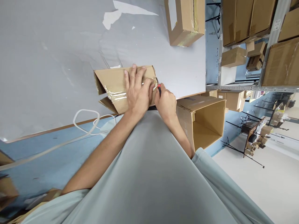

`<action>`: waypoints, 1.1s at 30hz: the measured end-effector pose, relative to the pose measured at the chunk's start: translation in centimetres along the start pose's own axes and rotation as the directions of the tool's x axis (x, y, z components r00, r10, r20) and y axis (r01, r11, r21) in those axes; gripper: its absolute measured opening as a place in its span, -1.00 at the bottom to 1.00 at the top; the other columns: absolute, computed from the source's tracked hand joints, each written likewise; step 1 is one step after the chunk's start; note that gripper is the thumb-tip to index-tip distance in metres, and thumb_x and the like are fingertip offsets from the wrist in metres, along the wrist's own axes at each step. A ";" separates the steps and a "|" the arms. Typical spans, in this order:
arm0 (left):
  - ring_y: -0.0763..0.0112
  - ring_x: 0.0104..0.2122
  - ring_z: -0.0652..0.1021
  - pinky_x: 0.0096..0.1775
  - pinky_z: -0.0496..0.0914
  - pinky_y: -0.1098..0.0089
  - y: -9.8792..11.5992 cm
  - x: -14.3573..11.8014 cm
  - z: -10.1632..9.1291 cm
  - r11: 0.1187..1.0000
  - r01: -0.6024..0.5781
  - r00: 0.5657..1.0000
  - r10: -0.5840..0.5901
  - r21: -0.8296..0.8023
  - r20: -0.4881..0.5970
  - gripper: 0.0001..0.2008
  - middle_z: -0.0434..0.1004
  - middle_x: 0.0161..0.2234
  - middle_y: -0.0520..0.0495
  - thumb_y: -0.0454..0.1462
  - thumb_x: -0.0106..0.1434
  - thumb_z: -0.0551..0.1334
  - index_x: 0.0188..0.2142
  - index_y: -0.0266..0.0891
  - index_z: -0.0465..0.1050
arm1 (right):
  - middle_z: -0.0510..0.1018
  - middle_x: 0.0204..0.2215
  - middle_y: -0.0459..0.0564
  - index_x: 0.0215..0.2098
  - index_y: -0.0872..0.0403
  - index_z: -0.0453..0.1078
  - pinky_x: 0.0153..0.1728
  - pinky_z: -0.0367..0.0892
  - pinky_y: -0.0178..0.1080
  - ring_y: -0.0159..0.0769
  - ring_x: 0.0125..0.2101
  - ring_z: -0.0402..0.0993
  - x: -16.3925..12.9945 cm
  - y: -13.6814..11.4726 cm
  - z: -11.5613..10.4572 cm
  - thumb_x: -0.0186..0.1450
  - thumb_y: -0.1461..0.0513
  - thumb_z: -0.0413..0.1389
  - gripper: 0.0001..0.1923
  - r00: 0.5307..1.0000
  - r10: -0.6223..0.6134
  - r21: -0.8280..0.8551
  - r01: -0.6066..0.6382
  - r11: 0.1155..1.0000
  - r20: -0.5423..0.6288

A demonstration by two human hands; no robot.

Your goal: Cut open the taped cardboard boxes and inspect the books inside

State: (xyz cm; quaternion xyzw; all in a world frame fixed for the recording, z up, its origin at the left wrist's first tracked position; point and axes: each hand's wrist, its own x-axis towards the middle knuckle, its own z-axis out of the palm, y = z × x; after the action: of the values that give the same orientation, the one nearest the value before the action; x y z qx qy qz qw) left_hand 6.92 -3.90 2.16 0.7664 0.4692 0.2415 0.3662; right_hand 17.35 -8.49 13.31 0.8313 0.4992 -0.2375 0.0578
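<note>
A grey worktop (58, 62) stretched before a person, with a large open cardboard box (202, 104) just beside its near edge and a taped box (185, 25) toward the far right. A carton (114, 81), its left end gaping, lay at the near edge under the left hand (137, 90), which rested flat, fingers extended, gripping nothing. The right hand (166, 101) curled tightly around a red-and-black tool (159, 89) at the carton's right end.

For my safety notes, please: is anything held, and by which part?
The right hand grips a small tool by its red-and-black handle; the left hand lies spread on the cardboard box.
</note>
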 end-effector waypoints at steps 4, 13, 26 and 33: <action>0.54 0.61 -0.65 0.68 -0.54 0.01 0.1 0.0 0.1 1.000 -0.005 1.000 0.005 0.020 0.009 -0.19 0.26 0.65 0.18 0.17 0.64 -0.34 0.23 -0.09 0.58 | 0.76 0.06 0.32 0.50 0.14 0.34 0.09 0.59 -0.01 0.09 0.01 0.78 -0.3 -0.2 -0.4 0.76 0.11 -0.12 -0.50 0.999 0.044 -0.038 -0.043 0.998 0.029; 0.50 0.59 -0.72 0.67 -0.49 -0.13 0.4 -0.4 -0.2 0.999 -0.003 0.999 0.002 0.038 0.038 -0.13 0.29 0.64 0.13 0.18 0.63 -0.41 0.15 -0.14 0.60 | 0.77 0.01 0.29 0.32 0.12 0.47 0.08 0.59 -0.01 0.10 0.03 0.77 -1.4 0.0 -1.4 0.71 0.25 -0.04 -0.65 0.989 0.091 -0.093 -0.081 0.992 0.117; 0.21 0.74 -0.20 0.69 -0.36 -0.18 0.2 0.6 -2.1 0.999 0.046 0.999 -0.046 -0.025 0.004 -0.30 0.34 0.62 0.01 0.21 0.67 -0.18 0.20 -0.08 0.59 | 0.80 -0.05 0.18 0.29 0.05 0.52 0.02 0.53 -0.10 0.03 -0.06 0.77 -1.5 3.7 0.8 0.74 0.12 -0.07 -0.61 0.999 0.050 0.116 -0.048 0.992 -0.015; -0.13 0.69 0.15 0.67 -0.17 -0.36 -0.8 -2.0 -4.5 0.989 0.139 0.976 -0.128 0.053 -0.177 -0.45 0.35 0.60 -0.18 0.18 0.65 0.13 0.44 0.06 0.46 | 0.71 0.14 0.39 0.39 0.27 0.44 0.10 0.45 -0.14 0.05 0.08 0.68 8.6 11.6 7.3 0.66 0.21 0.01 -0.55 0.956 0.259 0.191 -0.232 0.954 -0.138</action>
State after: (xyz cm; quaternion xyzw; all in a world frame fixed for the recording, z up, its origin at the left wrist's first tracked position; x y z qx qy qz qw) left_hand 2.32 -3.97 4.23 0.7209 0.5573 0.2664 0.3142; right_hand 28.19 -9.82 1.36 0.9053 0.3723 -0.2028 -0.0256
